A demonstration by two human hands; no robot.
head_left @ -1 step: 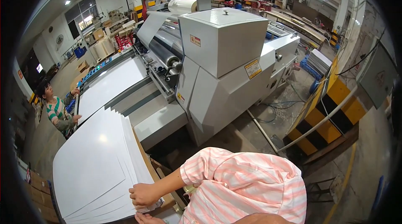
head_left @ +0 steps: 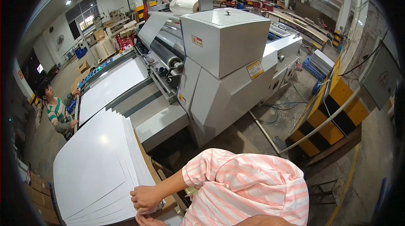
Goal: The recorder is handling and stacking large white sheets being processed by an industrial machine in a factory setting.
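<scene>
A tall stack of large white paper sheets (head_left: 93,154) lies at the left, its near edges fanned out in steps. My right hand (head_left: 146,198) is closed at the stack's near right corner, knuckles up, with sheet edges running under its fingers. Just below it, at the picture's lower edge, my left hand (head_left: 148,220) has its fingers bent against the same corner, partly cut off from view. How many sheets each hand grips is hidden. My right forearm reaches across from a pink-and-white striped sleeve (head_left: 198,171).
A large grey machine (head_left: 228,86) with rollers (head_left: 168,55) stands ahead. A white sheet (head_left: 114,84) lies on its feed bed. A co-worker (head_left: 59,112) in a striped shirt stands at that bed's far left side. A yellow-and-black striped block (head_left: 320,120) rises at right.
My left hand has shifted slightly up toward my right hand. The co-worker's nearer hand has moved a little along the bed's edge. The stack looks the same.
</scene>
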